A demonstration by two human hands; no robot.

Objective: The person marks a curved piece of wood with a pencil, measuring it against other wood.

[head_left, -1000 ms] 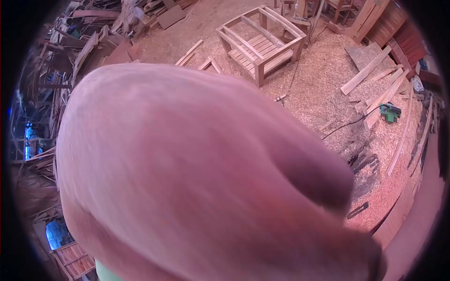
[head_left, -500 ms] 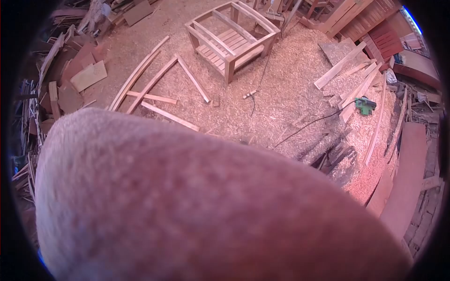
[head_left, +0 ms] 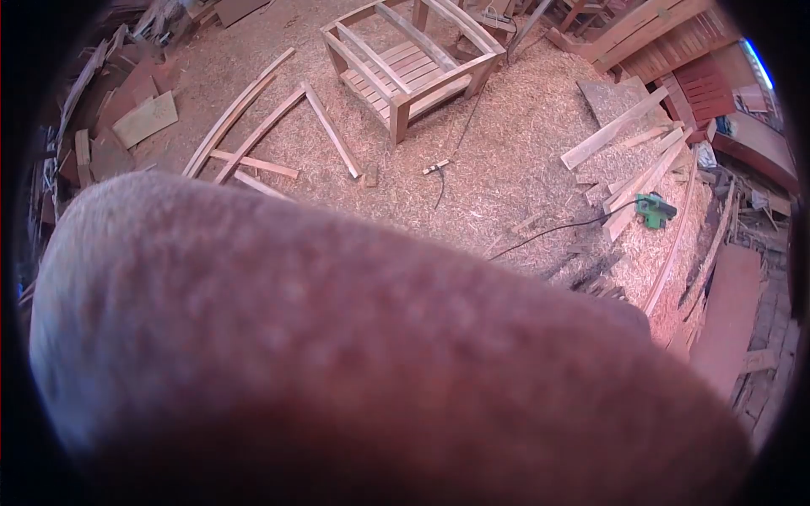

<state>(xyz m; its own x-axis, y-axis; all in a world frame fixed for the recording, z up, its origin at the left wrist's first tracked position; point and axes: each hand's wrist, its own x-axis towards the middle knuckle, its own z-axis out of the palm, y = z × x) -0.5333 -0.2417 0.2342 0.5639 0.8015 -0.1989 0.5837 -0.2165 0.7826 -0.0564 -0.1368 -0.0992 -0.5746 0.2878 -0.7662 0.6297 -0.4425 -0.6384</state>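
Note:
A bare, blurred arm (head_left: 337,337), very close to the camera, crosses the whole lower half of the view. Its rounded end, like a bent elbow, lies at the left, and it slopes down to the right, which fits my left arm. No fingers of my left hand show, and I cannot tell what it holds. My right hand is not seen. Beyond the arm, a wooden table frame (head_left: 399,118) with a slatted lower shelf stands on the shavings-covered floor (head_left: 498,169). Curved wooden rails (head_left: 240,114) and an angled wooden piece (head_left: 331,131) lie left of it.
A green power tool (head_left: 654,211) with a black cord (head_left: 548,232) rests among wooden boards (head_left: 616,131) at the right. A cable connector (head_left: 436,167) lies mid-floor. Scrap wood (head_left: 145,120) is piled at the left. A wide plank (head_left: 732,312) lies at the far right.
The view has shifted slightly, so the table frame and rails sit a little higher and farther left. The arm's upper edge has moved left and covers more of the floor pieces at left.

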